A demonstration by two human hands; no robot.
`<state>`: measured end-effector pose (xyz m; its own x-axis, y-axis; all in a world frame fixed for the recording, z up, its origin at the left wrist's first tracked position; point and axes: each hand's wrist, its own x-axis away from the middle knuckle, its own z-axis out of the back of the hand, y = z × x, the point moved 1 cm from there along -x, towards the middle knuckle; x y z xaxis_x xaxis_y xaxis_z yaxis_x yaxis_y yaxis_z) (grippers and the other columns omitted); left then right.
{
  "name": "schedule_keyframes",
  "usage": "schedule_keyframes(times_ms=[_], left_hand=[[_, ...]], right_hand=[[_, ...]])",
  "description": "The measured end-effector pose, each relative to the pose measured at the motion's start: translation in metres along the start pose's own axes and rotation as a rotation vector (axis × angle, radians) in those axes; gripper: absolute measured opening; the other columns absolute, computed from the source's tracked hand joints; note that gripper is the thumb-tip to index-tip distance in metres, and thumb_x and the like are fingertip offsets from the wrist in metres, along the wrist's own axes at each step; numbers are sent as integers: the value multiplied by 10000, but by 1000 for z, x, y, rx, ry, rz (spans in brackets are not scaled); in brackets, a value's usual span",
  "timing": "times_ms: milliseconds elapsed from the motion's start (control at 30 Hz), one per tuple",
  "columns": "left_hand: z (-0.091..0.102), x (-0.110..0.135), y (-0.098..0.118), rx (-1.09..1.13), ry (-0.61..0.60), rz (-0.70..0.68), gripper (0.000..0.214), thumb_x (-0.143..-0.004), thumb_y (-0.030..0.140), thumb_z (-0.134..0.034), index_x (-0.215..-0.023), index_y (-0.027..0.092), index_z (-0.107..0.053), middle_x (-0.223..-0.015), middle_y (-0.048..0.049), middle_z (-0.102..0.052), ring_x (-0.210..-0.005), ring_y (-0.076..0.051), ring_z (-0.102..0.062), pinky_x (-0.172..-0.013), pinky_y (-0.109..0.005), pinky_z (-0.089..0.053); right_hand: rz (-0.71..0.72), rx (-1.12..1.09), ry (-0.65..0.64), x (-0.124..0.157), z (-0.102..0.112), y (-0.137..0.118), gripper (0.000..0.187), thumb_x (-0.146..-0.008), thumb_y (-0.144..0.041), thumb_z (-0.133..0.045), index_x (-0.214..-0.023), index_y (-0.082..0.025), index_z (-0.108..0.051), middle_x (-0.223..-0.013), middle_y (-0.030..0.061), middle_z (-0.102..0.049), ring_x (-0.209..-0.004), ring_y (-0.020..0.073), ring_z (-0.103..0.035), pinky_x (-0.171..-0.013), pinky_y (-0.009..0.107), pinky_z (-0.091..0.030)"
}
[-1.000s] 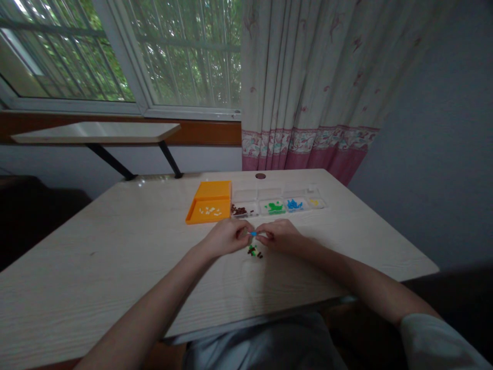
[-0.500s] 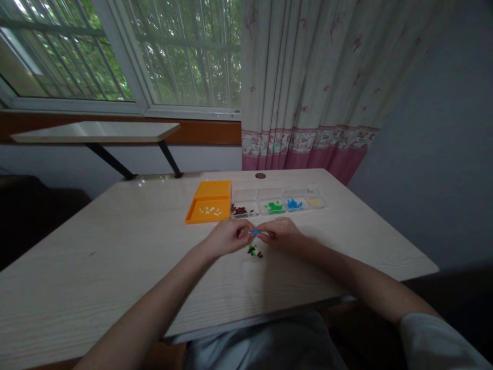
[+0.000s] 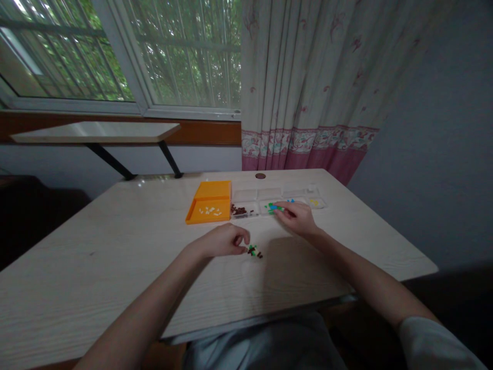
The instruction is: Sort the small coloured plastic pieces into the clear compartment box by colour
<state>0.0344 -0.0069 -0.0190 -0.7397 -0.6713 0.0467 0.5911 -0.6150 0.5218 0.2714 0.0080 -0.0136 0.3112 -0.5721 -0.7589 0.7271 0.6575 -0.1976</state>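
My left hand (image 3: 229, 240) is low over the table, fingers curled, with a gap between index finger and thumb and nothing visible in it. Right beside its thumb lies a small cluster of green, brown and pale building pieces (image 3: 253, 251). Farther forward, my right hand (image 3: 296, 217) pinches a small blue piece (image 3: 273, 207) at its fingertips, above the compartment of green pieces (image 3: 268, 206). That hand covers most of the blue pieces (image 3: 290, 201) in the compartment to the right.
An open orange case (image 3: 211, 190) holds scattered white pieces (image 3: 210, 210). Beside it is a clear lidded box with brown pieces (image 3: 239, 210) and, at its right end, yellow pieces (image 3: 315, 202). A raised shelf (image 3: 100, 131) stands at the back left of the table (image 3: 127, 257).
My hands were together around a blue piece; now they are apart. My right hand has moved forward to the clear box, and my left has lowered slightly toward the small cluster.
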Motion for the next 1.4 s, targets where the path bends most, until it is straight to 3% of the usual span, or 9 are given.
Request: schedule_keyframes(times_ms=[267,400,600,767,933,1167,1400], left_hand=[[-3,-2,-1,4,-31,-14,172,-727,286,-521,-786,167,-629,-589,28,-500,-527,-78,-438,-498,-165,-294],[-1,-2,2,-16,-45,-1,162,-730,272,-510,-784,168,-621,-606,22,-515,-540,-82,-444,-507,-167,-301],[0,0,5,-26,-17,-21,180,-776,262,-451,-770,157,-597,-640,5,-538,-569,-91,-456,-533,-169,-321],[0,-2,1,7,87,-37,210,-818,272,-405,-809,150,-575,-686,-17,-557,-619,-111,-486,-580,-183,-354],[0,-6,3,106,214,-45,230,-841,291,-378,-786,139,-543,-718,-29,-552,-654,-118,-488,-609,-199,-370],[-15,-18,5,377,332,12,283,-826,357,-400,-718,125,-520,-606,11,-459,-560,-91,-398,-517,-189,-320],[-23,-23,3,613,342,77,310,-789,407,-447,-693,118,-509,-543,43,-397,-489,-67,-338,-464,-181,-261]], right_hand=[[67,20,18,2,-5,2,247,-803,-353,-506,-867,-189,-680,-494,-12,-578,-468,76,-494,-550,188,-361],[74,113,-104,-2,-2,22,270,-817,-366,-478,-886,-195,-675,-559,4,-626,-513,87,-532,-582,197,-358],[-221,366,-446,-7,8,76,281,-793,-416,-466,-913,-248,-656,-693,18,-673,-624,144,-588,-548,218,-339],[-332,426,-534,-7,13,92,298,-805,-384,-443,-1005,-261,-627,-810,35,-684,-719,167,-599,-589,233,-358],[-243,329,-439,-6,7,69,295,-836,-344,-397,-1003,-252,-622,-760,22,-680,-682,153,-598,-607,232,-370],[100,43,-343,8,-25,-1,255,-796,-348,-474,-923,-219,-653,-620,-6,-650,-552,96,-561,-570,191,-361],[142,-75,-199,17,-36,-21,206,-776,-365,-512,-821,-239,-668,-448,-57,-556,-405,59,-445,-495,181,-318]])
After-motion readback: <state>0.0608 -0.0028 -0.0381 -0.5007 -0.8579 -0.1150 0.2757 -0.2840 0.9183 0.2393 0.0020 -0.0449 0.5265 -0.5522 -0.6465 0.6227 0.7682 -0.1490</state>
